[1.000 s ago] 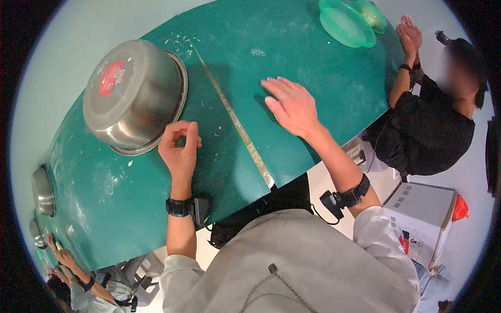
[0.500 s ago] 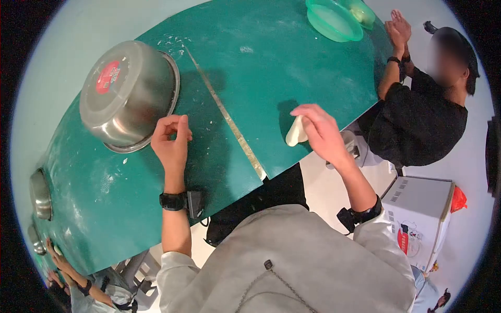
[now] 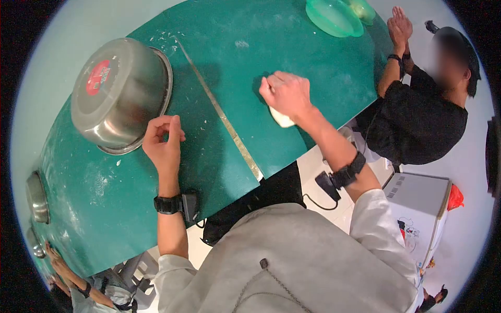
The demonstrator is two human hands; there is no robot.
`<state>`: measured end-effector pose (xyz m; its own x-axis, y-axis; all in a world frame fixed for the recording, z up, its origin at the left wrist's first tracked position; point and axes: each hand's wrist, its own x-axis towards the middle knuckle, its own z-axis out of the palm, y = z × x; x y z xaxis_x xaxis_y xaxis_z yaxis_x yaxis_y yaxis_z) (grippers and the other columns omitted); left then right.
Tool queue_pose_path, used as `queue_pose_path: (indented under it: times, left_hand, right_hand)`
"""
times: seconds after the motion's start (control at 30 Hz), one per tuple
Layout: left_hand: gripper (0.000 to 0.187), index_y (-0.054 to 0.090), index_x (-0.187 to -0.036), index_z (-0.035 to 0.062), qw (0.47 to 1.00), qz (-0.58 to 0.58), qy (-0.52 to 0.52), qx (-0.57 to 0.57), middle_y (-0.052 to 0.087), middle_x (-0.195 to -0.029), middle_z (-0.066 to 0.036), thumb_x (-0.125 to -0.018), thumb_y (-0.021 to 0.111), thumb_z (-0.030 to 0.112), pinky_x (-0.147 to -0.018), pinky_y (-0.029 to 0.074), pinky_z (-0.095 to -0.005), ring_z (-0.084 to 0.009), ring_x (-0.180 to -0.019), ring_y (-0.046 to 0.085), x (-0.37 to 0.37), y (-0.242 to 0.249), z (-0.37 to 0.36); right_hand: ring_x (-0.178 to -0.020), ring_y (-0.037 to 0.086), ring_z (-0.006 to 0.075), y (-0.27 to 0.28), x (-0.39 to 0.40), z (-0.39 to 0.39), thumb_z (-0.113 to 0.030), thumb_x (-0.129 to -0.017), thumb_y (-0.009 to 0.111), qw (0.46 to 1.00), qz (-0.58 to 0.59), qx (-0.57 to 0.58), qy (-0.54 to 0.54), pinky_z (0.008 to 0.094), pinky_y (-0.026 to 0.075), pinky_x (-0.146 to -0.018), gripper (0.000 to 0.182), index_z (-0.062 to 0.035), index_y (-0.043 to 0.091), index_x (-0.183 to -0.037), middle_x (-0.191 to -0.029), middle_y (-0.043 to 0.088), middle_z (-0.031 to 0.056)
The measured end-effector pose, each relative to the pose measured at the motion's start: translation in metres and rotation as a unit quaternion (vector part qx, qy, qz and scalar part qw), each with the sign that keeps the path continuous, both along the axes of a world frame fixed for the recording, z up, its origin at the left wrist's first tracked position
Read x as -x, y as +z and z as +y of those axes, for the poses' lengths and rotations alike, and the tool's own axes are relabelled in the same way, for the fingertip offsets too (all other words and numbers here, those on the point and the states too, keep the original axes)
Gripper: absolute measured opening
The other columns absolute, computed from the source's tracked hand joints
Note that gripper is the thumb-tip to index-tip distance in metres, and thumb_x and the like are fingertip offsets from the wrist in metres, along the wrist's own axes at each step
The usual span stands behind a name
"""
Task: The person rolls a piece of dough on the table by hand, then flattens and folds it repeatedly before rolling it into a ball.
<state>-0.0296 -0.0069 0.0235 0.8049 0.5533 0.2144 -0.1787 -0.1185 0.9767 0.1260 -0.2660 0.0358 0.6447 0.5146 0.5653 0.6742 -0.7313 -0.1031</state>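
Note:
A pale piece of dough [image 3: 282, 118] lies on the green table [image 3: 334, 68], partly covered by my right hand [image 3: 288, 95]. That hand is closed over the dough from above, fingers curled, so only the dough's near end shows. My left hand [image 3: 164, 140] hovers over the table just right of a large upturned steel bowl [image 3: 117, 99] with a red label. Its fingers curl loosely toward the thumb, and nothing shows in them.
A metal strip [image 3: 224, 117] runs across the table between my hands. Green plastic basins [image 3: 334, 18] stand at the far right edge, near a seated person [image 3: 417, 115] in black. Smaller steel bowls [image 3: 37, 198] and another person's hands [image 3: 60, 261] are at the left. A white box [image 3: 420, 201] stands right of me.
My right hand has moved left and away from me with the dough, turning from a side hold to a fist over it. The left hand keeps its curled shape.

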Motion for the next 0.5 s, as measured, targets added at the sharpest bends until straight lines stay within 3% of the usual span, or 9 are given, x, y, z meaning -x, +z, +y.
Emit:
queue_pose_path:
  times: [0.1, 0.2, 0.27, 0.3, 0.33, 0.37, 0.4, 0.5]
  left_hand:
    - [0.008, 0.063, -0.091, 0.0031, 1.000, -0.006, -0.002, 0.002, 0.062, -0.070, -0.001, -0.092, 0.069, 0.007, -0.052, 0.044, -0.0203, -0.0063, -0.057, 0.057, 0.000, 0.000, -0.004]
    - [0.009, 0.063, -0.091, 0.0032, 1.000, -0.016, -0.011, 0.003, 0.062, -0.070, -0.001, -0.092, 0.070, 0.008, -0.051, 0.043, -0.0200, -0.0063, -0.057, 0.057, 0.000, 0.001, -0.001]
    - [0.009, 0.063, -0.091, 0.0032, 1.000, -0.023, -0.003, 0.007, 0.062, -0.069, -0.001, -0.091, 0.070, 0.009, -0.051, 0.043, -0.0199, -0.0062, -0.057, 0.057, 0.001, 0.000, 0.000]
    - [0.009, 0.063, -0.092, 0.0031, 1.000, -0.018, 0.010, -0.002, 0.062, -0.069, -0.001, -0.092, 0.070, 0.009, -0.052, 0.043, -0.0198, -0.0061, -0.057, 0.057, 0.003, 0.000, 0.001]
    - [0.009, 0.063, -0.092, 0.0030, 1.000, -0.013, 0.024, -0.009, 0.062, -0.068, -0.001, -0.092, 0.070, 0.009, -0.052, 0.043, -0.0198, -0.0060, -0.057, 0.057, 0.004, 0.000, 0.002]
    - [0.009, 0.063, -0.092, 0.0030, 0.999, -0.015, 0.028, -0.008, 0.062, -0.068, -0.001, -0.092, 0.070, 0.009, -0.052, 0.043, -0.0198, -0.0060, -0.057, 0.057, 0.004, 0.000, 0.003]
    - [0.010, 0.063, -0.092, 0.0029, 0.999, -0.018, 0.020, -0.018, 0.062, -0.068, -0.001, -0.092, 0.070, 0.009, -0.052, 0.043, -0.0196, -0.0058, -0.057, 0.057, 0.004, -0.001, 0.002]
    - [0.010, 0.063, -0.093, 0.0026, 0.999, -0.022, 0.005, -0.028, 0.062, -0.069, -0.001, -0.092, 0.070, 0.009, -0.052, 0.044, -0.0194, -0.0056, -0.058, 0.057, 0.003, -0.002, 0.000]
  right_hand:
    - [-0.052, 0.061, 0.0273, -0.003, -0.015, 0.000, -0.026, -0.084, 0.063, 0.998, -0.054, -0.005, 0.014, 0.0426, 0.047, -0.044, 0.031, -0.0118, 0.058, -0.058, -0.059, 0.057, 0.0059]
    - [-0.061, 0.064, 0.0259, 0.000, -0.006, -0.003, -0.027, -0.085, 0.064, 0.998, -0.057, 0.001, 0.011, 0.0413, 0.050, -0.052, 0.029, -0.0114, 0.059, -0.061, -0.066, 0.060, 0.0039]
    - [-0.088, 0.066, 0.0286, 0.008, 0.013, -0.011, -0.028, -0.087, 0.063, 0.998, -0.053, -0.026, 0.033, 0.0428, 0.053, -0.075, 0.020, -0.0088, 0.068, -0.083, -0.093, 0.066, 0.0078]
    - [-0.088, 0.066, 0.0286, 0.011, 0.023, -0.015, -0.028, -0.087, 0.063, 0.997, -0.055, -0.027, 0.036, 0.0428, 0.053, -0.075, 0.020, -0.0088, 0.068, -0.083, -0.093, 0.066, 0.0078]
    - [-0.101, 0.062, 0.0314, 0.013, 0.034, -0.019, -0.029, -0.088, 0.062, 0.998, -0.030, -0.035, 0.044, 0.0444, 0.049, -0.086, 0.024, -0.0078, 0.066, -0.098, -0.108, 0.063, 0.0103]
    - [-0.114, 0.058, 0.0341, 0.013, 0.041, -0.026, -0.029, -0.089, 0.062, 0.998, -0.003, -0.041, 0.050, 0.0459, 0.045, -0.097, 0.033, -0.0069, 0.065, -0.113, -0.124, 0.060, 0.0129]
    - [-0.130, 0.048, 0.0372, 0.006, 0.045, -0.038, -0.030, -0.089, 0.062, 0.996, 0.033, 0.000, 0.081, 0.0484, 0.039, -0.107, 0.051, -0.0052, 0.055, -0.132, -0.141, 0.051, 0.0165]
    - [-0.136, 0.042, 0.0380, 0.014, 0.079, -0.046, -0.031, -0.087, 0.063, 0.994, 0.059, 0.024, 0.088, 0.0488, 0.036, -0.111, 0.057, -0.0002, 0.052, -0.135, -0.145, 0.047, 0.0181]
